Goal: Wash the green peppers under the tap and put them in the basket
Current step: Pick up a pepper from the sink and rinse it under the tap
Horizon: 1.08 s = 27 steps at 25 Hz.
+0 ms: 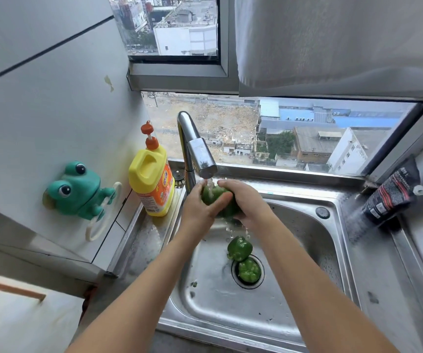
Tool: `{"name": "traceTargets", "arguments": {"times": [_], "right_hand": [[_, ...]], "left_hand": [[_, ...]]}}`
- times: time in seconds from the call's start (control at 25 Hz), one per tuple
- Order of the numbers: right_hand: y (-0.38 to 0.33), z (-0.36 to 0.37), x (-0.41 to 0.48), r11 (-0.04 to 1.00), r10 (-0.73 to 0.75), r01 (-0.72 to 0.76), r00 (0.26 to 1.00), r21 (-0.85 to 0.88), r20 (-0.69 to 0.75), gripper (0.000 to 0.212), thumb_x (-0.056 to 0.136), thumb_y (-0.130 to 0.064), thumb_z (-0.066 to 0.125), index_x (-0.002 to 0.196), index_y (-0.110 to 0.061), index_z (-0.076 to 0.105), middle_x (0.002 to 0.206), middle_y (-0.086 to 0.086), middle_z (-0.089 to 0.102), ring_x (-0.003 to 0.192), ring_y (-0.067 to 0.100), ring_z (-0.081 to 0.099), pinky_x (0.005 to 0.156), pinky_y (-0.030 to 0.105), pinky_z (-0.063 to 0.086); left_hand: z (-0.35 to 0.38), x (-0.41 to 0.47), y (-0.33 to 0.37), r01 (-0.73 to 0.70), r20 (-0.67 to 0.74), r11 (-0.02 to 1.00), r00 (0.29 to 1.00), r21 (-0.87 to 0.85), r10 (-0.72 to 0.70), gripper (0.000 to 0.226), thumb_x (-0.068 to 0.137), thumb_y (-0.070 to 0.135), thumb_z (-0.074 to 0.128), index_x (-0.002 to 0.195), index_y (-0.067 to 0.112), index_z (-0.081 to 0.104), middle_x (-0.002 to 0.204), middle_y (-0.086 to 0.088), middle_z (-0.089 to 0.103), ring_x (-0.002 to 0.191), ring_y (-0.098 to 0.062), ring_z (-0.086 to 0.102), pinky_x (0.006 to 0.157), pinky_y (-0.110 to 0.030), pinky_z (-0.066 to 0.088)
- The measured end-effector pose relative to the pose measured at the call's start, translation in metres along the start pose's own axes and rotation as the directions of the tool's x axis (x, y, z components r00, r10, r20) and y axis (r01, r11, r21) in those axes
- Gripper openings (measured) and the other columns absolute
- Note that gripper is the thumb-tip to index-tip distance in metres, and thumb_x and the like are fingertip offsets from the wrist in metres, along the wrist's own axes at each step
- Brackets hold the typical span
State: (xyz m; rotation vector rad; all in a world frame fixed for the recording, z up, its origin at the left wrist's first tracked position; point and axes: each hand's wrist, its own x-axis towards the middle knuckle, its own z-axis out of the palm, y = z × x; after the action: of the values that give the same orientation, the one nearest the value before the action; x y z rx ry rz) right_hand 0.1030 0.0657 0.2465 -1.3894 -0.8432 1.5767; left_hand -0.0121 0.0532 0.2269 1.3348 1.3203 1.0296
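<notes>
Fingers of the left hand (200,211) and right hand (250,203) curl round one green pepper (213,194) under the tap (202,156); best rotate it fully.

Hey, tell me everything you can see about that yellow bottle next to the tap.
The yellow bottle looks like plastic, with a moulded handle at its shoulder, an orange pump top on a white stem, and an orange label on its lower front, print unreadable. It stands upright on the steel ledge of the sink, left of the tap and near the wall. Only the ledge is seen touching it.
</notes>
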Motion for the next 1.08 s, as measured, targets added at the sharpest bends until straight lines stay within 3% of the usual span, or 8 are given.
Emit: {"name": "traceTargets", "arguments": {"times": [0.08, 0.16, 0.28, 0.44, 0.64, 0.84, 0.96, 1.08], "right_hand": [[-0.002, -0.002, -0.004, 0.995, 0.083, -0.088, 0.989, 0.037, 0.12, 0.005, 0.09, -0.018, 0.061, 0.093, -0.017, 0.065, 0.094, 0.01, 0.067, 0.088, 0.026, 0.065, 0.085, 0.045, 0.055], [0.004, -0.001, -0.001, 1.0, 0.015, -0.015, 0.994, -0.003, 0.104, 0.015, 0.088, -0.021, 0.065, 0.103, -0.019, 0.065, 0.109, 0.012, 0.066, 0.099, 0.027, 0.066, 0.09, 0.044, 0.055], [0.004, -0.003, -0.004, 0.99, -0.067, 0.093, 0.973, -0.108, 0.221, 0.036, 0.089, -0.008, 0.06, 0.12, -0.026, 0.055, 0.12, 0.012, 0.059, 0.111, 0.028, 0.06, 0.097, 0.043, 0.051], [-0.008, -0.019, -0.011, 0.994, 0.026, 0.026, 0.883, -0.103, 0.47, 0.049, 0.089, 0.008, 0.051, 0.127, -0.022, 0.048, 0.116, 0.013, 0.058, 0.11, 0.027, 0.06, 0.098, 0.04, 0.05], [0.002, -0.005, -0.006, 0.878, -0.235, 0.308, 0.944, -0.367, 0.229, 0.021, 0.091, -0.031, 0.06, 0.109, -0.037, 0.053, 0.102, -0.008, 0.06, 0.096, 0.012, 0.061, 0.086, 0.026, 0.054], [0.009, 0.007, 0.009, 0.731, -0.239, 0.127, 0.968, -0.671, -0.078, 0.041, 0.091, -0.052, 0.048, 0.083, -0.012, 0.051, 0.08, 0.003, 0.058, 0.081, 0.022, 0.054, 0.07, 0.035, 0.041], [0.007, 0.003, 0.018, 0.603, -0.097, 0.091, 0.994, -0.793, 0.04, 0.039, 0.096, -0.043, 0.043, 0.1, -0.009, 0.061, 0.102, 0.011, 0.065, 0.097, 0.026, 0.059, 0.084, 0.038, 0.048], [0.004, -0.016, 0.023, 0.883, 0.249, -0.075, 0.912, -0.464, 0.326, 0.023, 0.098, -0.023, 0.048, 0.117, -0.02, 0.061, 0.117, 0.008, 0.064, 0.107, 0.022, 0.062, 0.084, 0.033, 0.055]], "left_hand": [[-0.008, -0.002, -0.007, -0.19, 0.082, 0.965, 0.981, 0.18, 0.178, 0.071, 0.054, 0.04, 0.086, 0.11, 0.027, 0.044, 0.098, 0.019, 0.055, 0.087, 0.004, 0.055, 0.075, -0.002, 0.042], [-0.017, 0.0, -0.012, -0.265, 0.146, 0.935, 0.961, 0.237, 0.236, 0.082, 0.052, 0.025, 0.092, 0.118, 0.024, 0.043, 0.105, 0.011, 0.057, 0.092, -0.006, 0.057, 0.08, -0.006, 0.043], [-0.031, 0.004, -0.012, -0.321, 0.175, 0.863, 0.946, 0.389, 0.273, 0.099, 0.05, 0.03, 0.092, 0.134, 0.017, 0.041, 0.119, 0.006, 0.053, 0.103, -0.01, 0.054, 0.089, -0.017, 0.045], [-0.037, 0.002, -0.013, -0.38, 0.264, 0.777, 0.923, 0.502, 0.281, 0.106, 0.051, 0.032, 0.091, 0.139, 0.013, 0.035, 0.123, -0.001, 0.051, 0.106, -0.011, 0.051, 0.093, -0.019, 0.043], [-0.032, 0.001, -0.002, -0.292, 0.16, 0.844, 0.956, 0.449, 0.245, 0.084, 0.054, 0.024, 0.091, 0.121, 0.016, 0.041, 0.103, 0.006, 0.046, 0.086, 0.002, 0.05, 0.075, -0.001, 0.039], [-0.012, -0.002, -0.015, -0.282, 0.231, 0.798, 0.955, 0.532, 0.184, 0.115, 0.058, 0.029, 0.088, 0.147, 0.012, 0.018, 0.141, -0.006, 0.035, 0.128, -0.018, 0.04, 0.102, -0.019, 0.031], [-0.005, -0.005, -0.029, -0.109, 0.105, 0.905, 0.992, 0.411, 0.072, 0.119, 0.054, 0.034, 0.09, 0.148, 0.024, 0.019, 0.134, 0.001, 0.043, 0.12, -0.011, 0.046, 0.097, -0.017, 0.034], [-0.012, -0.005, -0.036, 0.234, 0.117, 0.969, 0.963, 0.073, -0.242, 0.093, 0.061, 0.032, 0.087, 0.14, 0.027, 0.038, 0.126, 0.0, 0.055, 0.108, -0.016, 0.06, 0.081, -0.024, 0.052]]}}
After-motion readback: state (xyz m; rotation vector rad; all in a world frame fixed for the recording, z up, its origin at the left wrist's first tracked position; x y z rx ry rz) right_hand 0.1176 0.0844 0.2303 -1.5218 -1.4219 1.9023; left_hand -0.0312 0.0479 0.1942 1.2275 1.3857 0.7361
